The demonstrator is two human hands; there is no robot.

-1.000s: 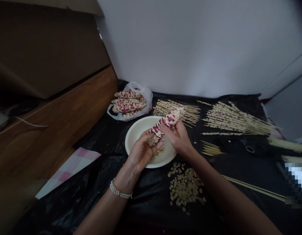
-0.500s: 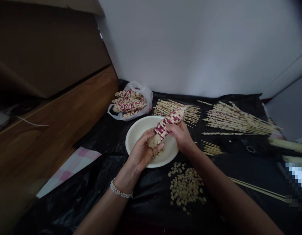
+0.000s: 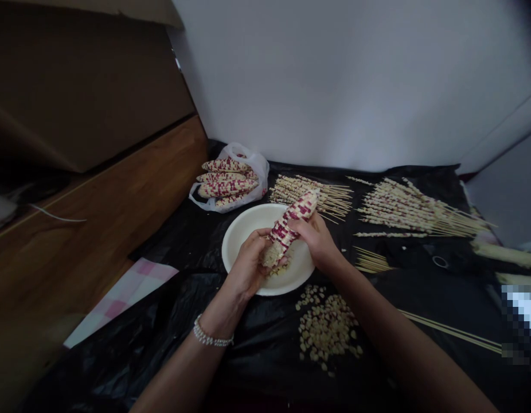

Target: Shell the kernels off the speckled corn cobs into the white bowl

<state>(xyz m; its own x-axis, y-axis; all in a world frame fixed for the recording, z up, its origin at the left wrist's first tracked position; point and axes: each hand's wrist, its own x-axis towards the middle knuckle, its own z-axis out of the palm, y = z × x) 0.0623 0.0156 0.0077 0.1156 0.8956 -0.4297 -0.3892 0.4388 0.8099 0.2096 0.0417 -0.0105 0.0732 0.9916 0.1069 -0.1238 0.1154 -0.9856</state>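
A red-and-cream corn cob (image 3: 295,219) is tilted over a white bowl (image 3: 235,229), its tip pointing up and to the right. Its lower end is bare of kernels. My left hand (image 3: 249,261) is closed around that lower end. Higher up, my right hand (image 3: 319,238) grips the cob with the thumb lying across its front. Loose kernels (image 3: 277,269) lie in the bowl, partly hidden by my left hand.
Behind the bowl, a plastic bag (image 3: 261,166) holds several cobs. Kernel-covered skewers (image 3: 394,203) lie at the right, with bare sticks (image 3: 373,260) nearer. A pile of kernels (image 3: 328,327) rests on the black sheet (image 3: 175,310). A wooden board (image 3: 119,195) stands left.
The cob's tip has shifted slightly left and down. The fingers of my left hand have drawn in around the bare end. The bowl has moved very slightly right.
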